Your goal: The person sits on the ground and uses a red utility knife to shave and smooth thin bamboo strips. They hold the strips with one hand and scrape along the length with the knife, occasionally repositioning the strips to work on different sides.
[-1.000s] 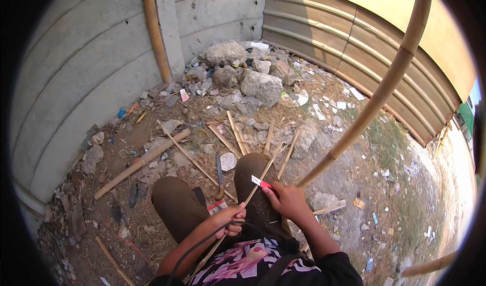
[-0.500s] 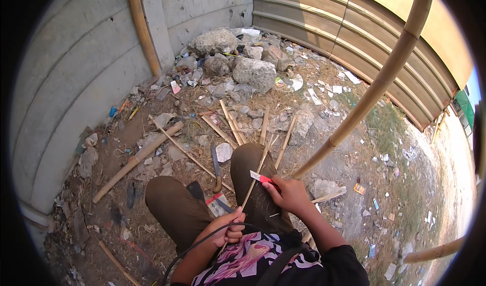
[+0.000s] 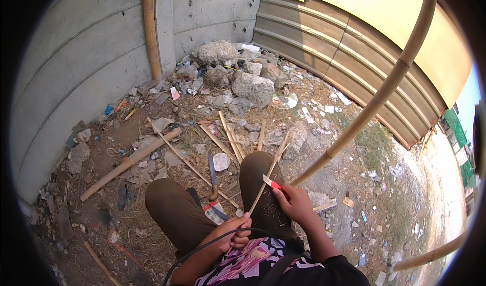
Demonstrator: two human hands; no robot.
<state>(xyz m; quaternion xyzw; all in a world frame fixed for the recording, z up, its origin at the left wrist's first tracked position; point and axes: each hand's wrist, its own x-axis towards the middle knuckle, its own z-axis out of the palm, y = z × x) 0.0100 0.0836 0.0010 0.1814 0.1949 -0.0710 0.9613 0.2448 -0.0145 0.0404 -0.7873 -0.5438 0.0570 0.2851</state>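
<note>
My left hand (image 3: 237, 237) is closed round the lower end of a thin bamboo strip (image 3: 257, 197), which slants up and away over my right knee. My right hand (image 3: 296, 202) grips a red utility knife (image 3: 276, 185). Its bare blade lies against the strip, a little beyond my left hand. Fine shavings cling to my brown trousers (image 3: 263, 217) under the strip. A black cord (image 3: 215, 240) crosses over my left wrist. Between my knees and the rubble, a large knife (image 3: 212, 177) with a wooden handle rests on the ground.
Several split bamboo pieces (image 3: 230, 136) lie beyond my knees, with a bamboo pole (image 3: 131, 160) to the left. A tall bamboo pole (image 3: 364, 108) slants up close on my right. Rocks (image 3: 253, 89) and litter are heaped by the concrete wall (image 3: 96, 48) and metal fence (image 3: 329, 45).
The view has shifted a little. My right hand and the utility knife sit slightly farther right and lower, and the strip has moved rightward with my left hand. Both grips are unchanged.
</note>
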